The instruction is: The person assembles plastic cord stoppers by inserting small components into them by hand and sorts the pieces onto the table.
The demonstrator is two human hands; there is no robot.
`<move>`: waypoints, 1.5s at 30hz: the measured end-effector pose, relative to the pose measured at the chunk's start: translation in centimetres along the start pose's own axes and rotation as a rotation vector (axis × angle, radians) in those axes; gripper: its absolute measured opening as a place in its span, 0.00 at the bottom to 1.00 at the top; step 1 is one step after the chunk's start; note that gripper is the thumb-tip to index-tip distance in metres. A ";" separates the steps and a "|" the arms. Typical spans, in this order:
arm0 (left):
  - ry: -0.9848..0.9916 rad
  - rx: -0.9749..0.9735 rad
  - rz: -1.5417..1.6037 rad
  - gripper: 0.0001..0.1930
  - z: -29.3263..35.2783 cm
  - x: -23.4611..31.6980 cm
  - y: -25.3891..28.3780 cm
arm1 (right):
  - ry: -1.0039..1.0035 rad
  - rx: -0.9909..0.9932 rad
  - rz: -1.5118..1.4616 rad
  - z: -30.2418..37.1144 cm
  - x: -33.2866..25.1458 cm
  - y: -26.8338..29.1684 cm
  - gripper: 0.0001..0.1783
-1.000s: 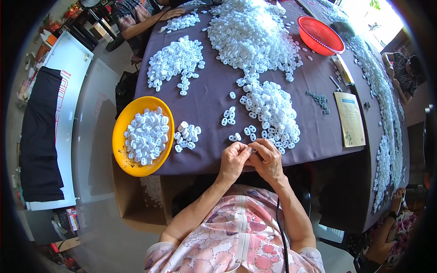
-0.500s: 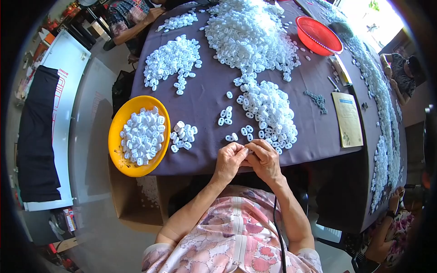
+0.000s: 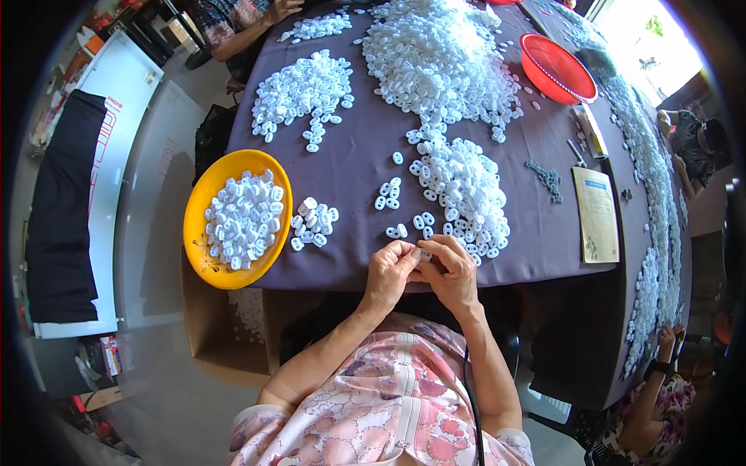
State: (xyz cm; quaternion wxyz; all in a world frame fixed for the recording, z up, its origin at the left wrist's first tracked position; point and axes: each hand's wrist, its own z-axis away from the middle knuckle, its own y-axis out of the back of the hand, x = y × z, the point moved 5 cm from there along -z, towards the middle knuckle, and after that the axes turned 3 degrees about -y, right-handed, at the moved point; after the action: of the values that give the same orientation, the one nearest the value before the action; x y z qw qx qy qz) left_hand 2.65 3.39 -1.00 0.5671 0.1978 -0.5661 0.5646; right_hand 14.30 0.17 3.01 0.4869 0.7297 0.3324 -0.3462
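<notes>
At the table's near edge my left hand (image 3: 390, 273) and my right hand (image 3: 452, 278) meet, both closed in a pinch. Between their fingertips is a small white oval piece (image 3: 427, 255), mostly covered by the fingers. Just beyond the hands lie a few loose white oval pieces with two dark holes (image 3: 423, 220). A larger heap of the same pieces (image 3: 470, 182) spreads ahead of my right hand. To the left, a small cluster of white pieces (image 3: 314, 222) rests beside a yellow bowl (image 3: 198, 233) that holds many more.
A big white heap (image 3: 427, 62) covers the far middle of the dark tablecloth (image 3: 342, 260). On the right are a red basket (image 3: 553, 68), grey-green bits (image 3: 546, 179) and a brown booklet (image 3: 596, 217). An open cardboard box (image 3: 221, 349) stands below. Other people (image 3: 252, 31) sit around the tables.
The view has shifted slightly. My hands stay together, and a bit more of the white piece now shows between the fingers. A co-worker's hand at the far left has moved.
</notes>
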 end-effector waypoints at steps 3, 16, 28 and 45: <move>-0.005 0.029 0.003 0.08 0.2 0.1 0.3 | 0.021 -0.009 -0.014 -0.1 -0.4 -0.2 0.15; -0.147 0.065 -0.146 0.08 0.9 1.0 0.3 | 0.090 0.001 -0.036 0.1 -1.0 -0.7 0.20; -0.900 0.383 -1.137 0.05 3.0 7.9 6.0 | 0.096 0.004 0.024 0.3 -0.9 -0.5 0.16; -0.747 0.580 -1.304 0.05 -0.2 8.2 8.8 | 0.055 0.003 0.019 0.3 -1.0 -0.7 0.13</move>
State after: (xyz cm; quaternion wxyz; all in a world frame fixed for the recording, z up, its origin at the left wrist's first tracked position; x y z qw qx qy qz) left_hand -7.16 9.53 2.35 0.4818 0.8036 -0.3198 0.1411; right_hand 13.15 -0.02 3.46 0.4798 0.7430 0.3382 -0.3216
